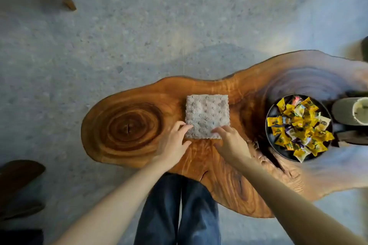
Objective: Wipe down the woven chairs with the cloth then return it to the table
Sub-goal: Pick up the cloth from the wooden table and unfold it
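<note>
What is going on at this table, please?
A person at the table has both hands on a square grey cloth lying flat on it. The left hand touches its near left corner, the right hand its near right corner; whether they pinch it is unclear. A bowl of wrapped sweets sits to the right.
</note>
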The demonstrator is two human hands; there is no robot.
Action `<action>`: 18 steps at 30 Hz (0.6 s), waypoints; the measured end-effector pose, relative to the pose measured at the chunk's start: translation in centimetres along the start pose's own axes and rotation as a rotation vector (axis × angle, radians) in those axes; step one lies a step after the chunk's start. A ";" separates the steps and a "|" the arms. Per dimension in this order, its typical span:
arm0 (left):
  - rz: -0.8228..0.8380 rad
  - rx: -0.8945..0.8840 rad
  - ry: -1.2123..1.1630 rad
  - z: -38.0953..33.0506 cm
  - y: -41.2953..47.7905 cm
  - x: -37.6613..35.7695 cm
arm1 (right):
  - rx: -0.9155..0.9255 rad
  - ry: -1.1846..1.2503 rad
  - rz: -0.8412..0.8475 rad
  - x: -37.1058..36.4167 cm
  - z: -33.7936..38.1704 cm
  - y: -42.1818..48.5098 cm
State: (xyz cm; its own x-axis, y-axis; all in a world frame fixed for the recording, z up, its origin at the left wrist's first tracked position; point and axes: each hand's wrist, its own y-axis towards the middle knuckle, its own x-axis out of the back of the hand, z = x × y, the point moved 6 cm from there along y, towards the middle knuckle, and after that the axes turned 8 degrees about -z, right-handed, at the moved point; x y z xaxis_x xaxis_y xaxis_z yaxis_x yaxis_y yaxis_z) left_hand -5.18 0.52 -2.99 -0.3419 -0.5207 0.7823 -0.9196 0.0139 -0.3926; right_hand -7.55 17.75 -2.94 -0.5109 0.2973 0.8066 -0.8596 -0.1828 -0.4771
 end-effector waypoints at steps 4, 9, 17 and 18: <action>-0.013 -0.041 0.073 1.2 1.5 -3.4 | -0.031 -0.031 -0.083 -2.5 -0.8 2.2; -0.173 -0.078 0.068 1.4 2.6 -3.6 | -0.066 0.067 -0.178 -2.5 -1.0 3.6; -0.136 0.094 -0.231 0.6 1.6 2.2 | 0.020 0.092 -0.089 2.7 1.9 1.6; -0.152 0.097 -0.282 0.2 1.2 3.7 | 0.040 0.106 -0.106 4.0 2.8 1.2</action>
State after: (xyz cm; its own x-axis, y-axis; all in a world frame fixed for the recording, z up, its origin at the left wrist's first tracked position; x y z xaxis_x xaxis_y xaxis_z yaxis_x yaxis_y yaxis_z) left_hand -7.47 -1.54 -0.65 -0.1225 -0.7263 0.6764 -0.9287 -0.1565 -0.3362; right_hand -10.59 16.10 0.73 -0.4170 0.4138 0.8093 -0.9089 -0.1821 -0.3752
